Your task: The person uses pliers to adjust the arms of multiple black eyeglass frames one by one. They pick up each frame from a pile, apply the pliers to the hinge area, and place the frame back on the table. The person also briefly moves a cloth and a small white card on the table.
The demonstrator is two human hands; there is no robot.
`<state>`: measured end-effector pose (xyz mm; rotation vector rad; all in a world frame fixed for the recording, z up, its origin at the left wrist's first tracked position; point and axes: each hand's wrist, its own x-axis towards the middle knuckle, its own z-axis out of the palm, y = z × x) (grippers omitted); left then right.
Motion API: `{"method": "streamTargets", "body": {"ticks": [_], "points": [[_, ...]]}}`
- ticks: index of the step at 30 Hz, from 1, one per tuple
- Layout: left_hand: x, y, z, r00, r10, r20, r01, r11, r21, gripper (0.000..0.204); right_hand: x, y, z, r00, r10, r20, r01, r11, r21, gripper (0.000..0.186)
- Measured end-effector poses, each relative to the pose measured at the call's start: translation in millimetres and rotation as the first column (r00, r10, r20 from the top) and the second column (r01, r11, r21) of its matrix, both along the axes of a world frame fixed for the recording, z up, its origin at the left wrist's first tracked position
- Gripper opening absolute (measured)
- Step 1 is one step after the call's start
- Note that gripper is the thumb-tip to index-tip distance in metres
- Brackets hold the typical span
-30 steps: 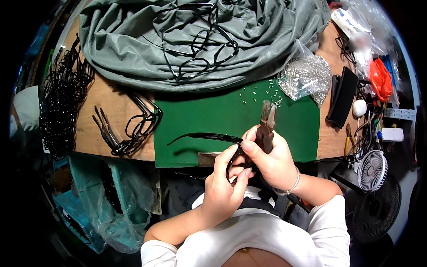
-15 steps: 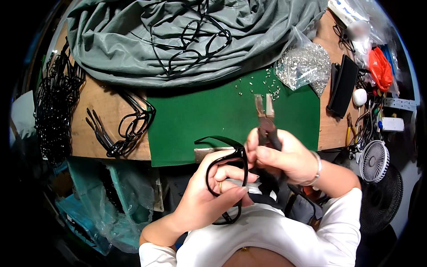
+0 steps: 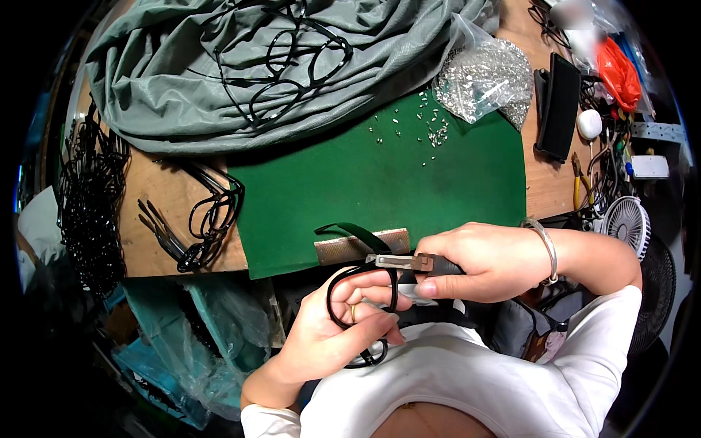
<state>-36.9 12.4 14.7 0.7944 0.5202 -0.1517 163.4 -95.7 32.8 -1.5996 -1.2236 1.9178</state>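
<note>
My left hand (image 3: 321,336), fingers curled, holds a black glasses frame (image 3: 393,292) with one temple pointing up and away over a textured strip (image 3: 332,252) at the mat's front edge. My right hand (image 3: 482,263) grips pliers (image 3: 401,261) held sideways, their jaws at the frame's upper corner where the temple joins; whether they touch it I cannot tell. Beyond my hands, small silver pieces (image 3: 437,135) lie scattered on the green mat (image 3: 307,182), beside a clear bag (image 3: 475,80) full of similar pieces.
Black frames lie in a bundle (image 3: 87,204) and a smaller group (image 3: 212,212) at left. More rest on grey cloth (image 3: 161,95) behind the mat. At right are a black case (image 3: 555,109), yellow-handled pliers (image 3: 580,190), a red bag (image 3: 617,73), cables and a white fan (image 3: 624,226).
The pliers have turned from upright to sideways and come down to the frame's corner. My left hand has turned the frame so its rim faces up. The view has shifted slightly.
</note>
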Motion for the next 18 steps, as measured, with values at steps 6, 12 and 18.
{"method": "streamTargets", "body": {"ticks": [6,12,18], "points": [[2.4,-6.6,0.1,1.000,0.017,-0.025,-0.016,0.999,0.039,0.042,-11.0,-2.2,-4.1,0.949,-0.037,0.313,0.002,0.994,0.113,0.037],[5.7,-7.5,2.5,0.999,0.017,-0.029,-0.015,0.998,0.053,0.042,-7.9,-5.2,-8.5,0.926,-0.044,0.375,-0.021,0.986,0.166,0.035],[13.1,0.6,1.6,1.000,0.013,-0.026,-0.012,1.000,0.019,0.042,24.5,-3.3,-37.7,0.922,-0.086,0.377,0.021,0.985,0.173,0.040]]}}
